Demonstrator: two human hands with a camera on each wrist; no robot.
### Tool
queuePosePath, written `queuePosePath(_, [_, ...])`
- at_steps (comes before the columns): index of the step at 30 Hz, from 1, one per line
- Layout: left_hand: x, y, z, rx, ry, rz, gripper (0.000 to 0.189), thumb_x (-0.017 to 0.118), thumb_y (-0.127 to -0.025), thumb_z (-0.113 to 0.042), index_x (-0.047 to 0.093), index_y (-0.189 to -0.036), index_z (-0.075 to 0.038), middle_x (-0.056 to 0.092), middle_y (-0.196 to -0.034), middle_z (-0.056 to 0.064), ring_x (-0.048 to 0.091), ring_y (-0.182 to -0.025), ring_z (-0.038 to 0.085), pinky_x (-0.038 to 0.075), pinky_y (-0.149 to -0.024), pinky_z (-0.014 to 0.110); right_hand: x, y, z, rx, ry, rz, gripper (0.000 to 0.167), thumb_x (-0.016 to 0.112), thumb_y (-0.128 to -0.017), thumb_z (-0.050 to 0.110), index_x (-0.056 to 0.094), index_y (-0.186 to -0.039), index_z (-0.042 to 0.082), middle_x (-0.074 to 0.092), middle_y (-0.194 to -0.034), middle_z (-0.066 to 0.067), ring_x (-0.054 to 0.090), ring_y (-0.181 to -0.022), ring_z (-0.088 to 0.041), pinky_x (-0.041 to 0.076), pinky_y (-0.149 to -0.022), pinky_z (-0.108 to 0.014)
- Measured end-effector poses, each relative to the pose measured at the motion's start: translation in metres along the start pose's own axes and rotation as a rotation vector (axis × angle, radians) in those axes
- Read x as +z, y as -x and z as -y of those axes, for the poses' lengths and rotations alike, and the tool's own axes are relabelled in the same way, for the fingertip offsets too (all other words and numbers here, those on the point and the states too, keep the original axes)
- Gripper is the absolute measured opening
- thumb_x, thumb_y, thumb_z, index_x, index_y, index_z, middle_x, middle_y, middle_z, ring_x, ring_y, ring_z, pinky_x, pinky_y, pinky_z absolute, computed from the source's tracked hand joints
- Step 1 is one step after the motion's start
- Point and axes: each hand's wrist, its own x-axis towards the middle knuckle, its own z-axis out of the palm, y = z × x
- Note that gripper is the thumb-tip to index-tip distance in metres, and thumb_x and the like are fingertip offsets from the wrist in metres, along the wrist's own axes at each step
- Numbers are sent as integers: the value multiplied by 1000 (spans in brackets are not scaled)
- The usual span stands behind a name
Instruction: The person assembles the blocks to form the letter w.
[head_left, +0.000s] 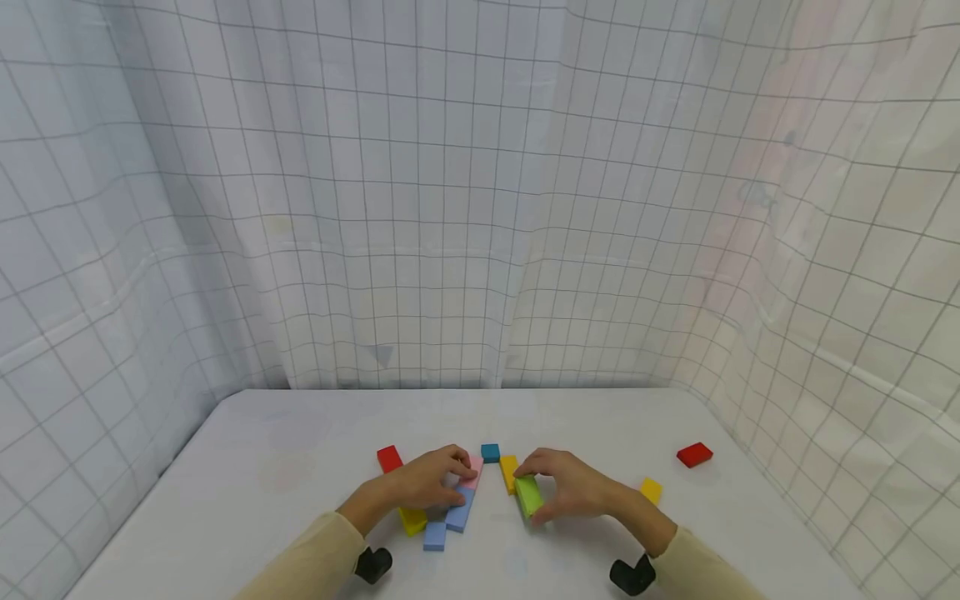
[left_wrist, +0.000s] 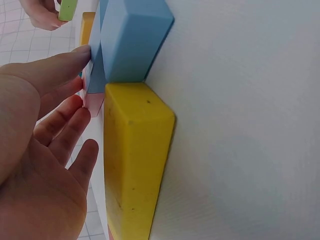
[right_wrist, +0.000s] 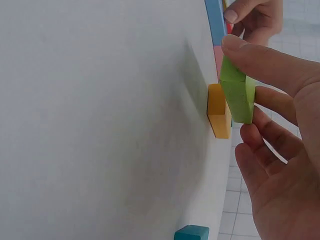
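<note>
My right hand (head_left: 573, 487) pinches a light green block (head_left: 528, 496) between thumb and fingers. In the right wrist view this green block (right_wrist: 238, 95) is raised off the white table, beside an orange-yellow block (right_wrist: 218, 110). My left hand (head_left: 427, 479) rests its thumb and fingertips on a light blue block (head_left: 460, 508) and a pink block (head_left: 472, 472), which lie end to end in a slanted row. In the left wrist view its fingers (left_wrist: 70, 127) look loosely spread. A small blue block (head_left: 434, 536) touches the end of a yellow block (left_wrist: 140, 160), partly under the left hand.
A dark blue block (head_left: 490, 453) lies at the top of the arrangement, and a red block (head_left: 389, 458) beyond the left hand. Farther right lie another yellow block (head_left: 651, 490) and a red block (head_left: 694, 454). A teal block (right_wrist: 192, 233) shows near the right hand. Gridded white curtains (head_left: 420, 250) surround the table.
</note>
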Motion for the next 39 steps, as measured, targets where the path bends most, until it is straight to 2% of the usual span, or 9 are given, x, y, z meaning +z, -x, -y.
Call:
queuePosePath(5, [1, -1, 2, -3, 0, 1, 36, 80, -92, -15, 73, -127, -7, 54, -132, 1, 51, -123, 27, 44, -109, 48, 7, -1, 3, -24, 39, 24, 58, 89, -82, 42, 70, -130, 17, 57, -126, 13, 53, -118, -10, 44, -108, -43])
queuePosePath(14, [1, -1, 1, -9, 4, -2, 35, 80, -92, -15, 74, -126, -7, 54, -132, 1, 51, -124, 27, 44, -109, 48, 14, 0, 6, -18, 128, 36, 57, 89, -81, 45, 70, -129, 21, 55, -126, 11, 52, -116, -11, 45, -107, -39])
queuePosePath(18, [1, -1, 1, 0, 2, 1, 35, 80, -92, -15, 74, -126, -7, 54, -132, 2, 51, -124, 27, 44, -109, 49, 12, 5, 6, -25, 104, 19, 53, 87, -84, 43, 71, -130, 21, 57, -122, 11, 54, -112, -10, 47, -103, -38])
queuePosePath(26, [0, -1, 3, 7, 9, 4, 36, 80, -92, -14, 73, -126, -6, 54, -132, 2, 51, -123, 27, 44, -109, 49, 14, 11, 0, -133, 47, 29, 36, 82, -92, 29, 77, -125, 15, 58, -114, 11, 55, -104, -6, 50, -94, -29])
queuePosePath(32, [0, -1, 4, 13, 4, 2, 36, 80, -92, -14, 73, -126, -6, 54, -132, 2, 51, -125, 28, 44, -109, 49, 17, 11, -2, -118, 70, -4, 35, 83, -90, 32, 78, -122, 16, 57, -109, 13, 54, -100, -5, 49, -91, -27])
queuePosePath(39, [1, 0, 3, 5, 19, 2, 36, 80, -92, -15, 73, -126, -6, 54, -132, 2, 51, -125, 28, 43, -110, 50, 18, 9, -1, -117, 70, -13, 35, 83, -90, 34, 79, -119, 16, 58, -111, 12, 54, -102, -4, 50, -93, -29])
